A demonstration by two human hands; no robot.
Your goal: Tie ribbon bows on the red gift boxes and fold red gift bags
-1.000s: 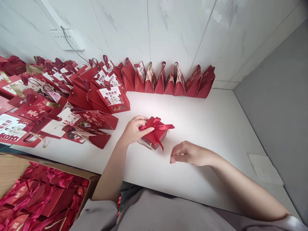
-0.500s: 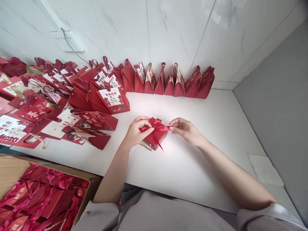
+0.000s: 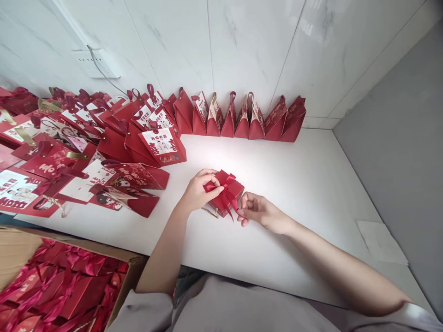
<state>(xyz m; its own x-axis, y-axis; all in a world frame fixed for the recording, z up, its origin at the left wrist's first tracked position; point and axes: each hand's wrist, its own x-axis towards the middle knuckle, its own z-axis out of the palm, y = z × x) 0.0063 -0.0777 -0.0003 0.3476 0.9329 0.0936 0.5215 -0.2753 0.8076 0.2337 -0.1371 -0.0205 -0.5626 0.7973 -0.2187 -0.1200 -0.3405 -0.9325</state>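
A small red gift box (image 3: pixel 237 188) rests on the white table, with a shiny red ribbon (image 3: pixel 228 196) tied in a bow on its top. My left hand (image 3: pixel 200 190) lies against the box's left side, thumb and fingers closed on the bow near its knot. Low at the box's right front corner, my right hand (image 3: pixel 258 211) pinches the end of one ribbon tail between thumb and fingers. Another tail hangs over the front of the box. A twisted gold cord (image 3: pixel 210 212) sticks out at the lower left of the box.
A row of red paper gift boxes (image 3: pixel 229 121) with loop handles stands along the tiled wall. Many more red and white ones (image 3: pixel 162 143) crowd the table's left side. At lower left, a cardboard carton (image 3: pixel 136 263) holds ribboned red boxes. A white sheet (image 3: pixel 380 242) lies far right.
My right hand has moved down and slightly left with the ribbon tail, which now slants toward the front instead of stretching out to the right. My left hand stays on the bow.
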